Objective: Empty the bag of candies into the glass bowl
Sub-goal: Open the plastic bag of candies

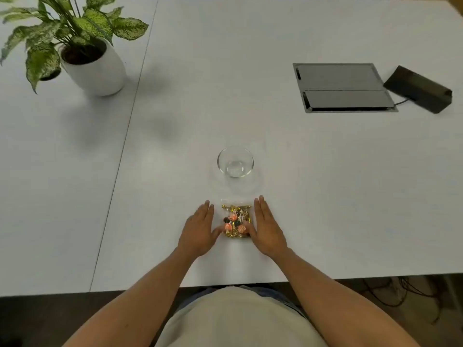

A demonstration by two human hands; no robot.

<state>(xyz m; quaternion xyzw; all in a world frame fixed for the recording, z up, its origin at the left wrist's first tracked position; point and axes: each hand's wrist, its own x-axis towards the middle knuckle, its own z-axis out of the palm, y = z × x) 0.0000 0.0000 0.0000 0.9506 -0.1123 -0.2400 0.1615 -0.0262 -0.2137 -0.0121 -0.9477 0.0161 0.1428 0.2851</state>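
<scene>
Far left on the white desk (275,136), a potted plant (82,48) with speckled green leaves was seen standing in a round white pot. Moving in toward the middle, the left hand (200,230) was laid flat on the desk, fingers stretched out and together, its thumb touching the lower left edge of the bag of candies (236,221). Nothing was gripped by it. The clear bag itself was found lying flat between the two hands, near the desk's front edge, packed with orange, dark and gold-wrapped sweets. Just beyond it, further from the person, the glass bowl (235,162) was seen upright and empty. The right hand (266,227) was set flat along the bag's right edge, fingers extended, thumb resting on the bag's lower corner, no grasp closed. Well off to the right, a grey cable hatch (343,87) was set into the desk, and a black box (418,88) with a cord was placed beside it.
</scene>
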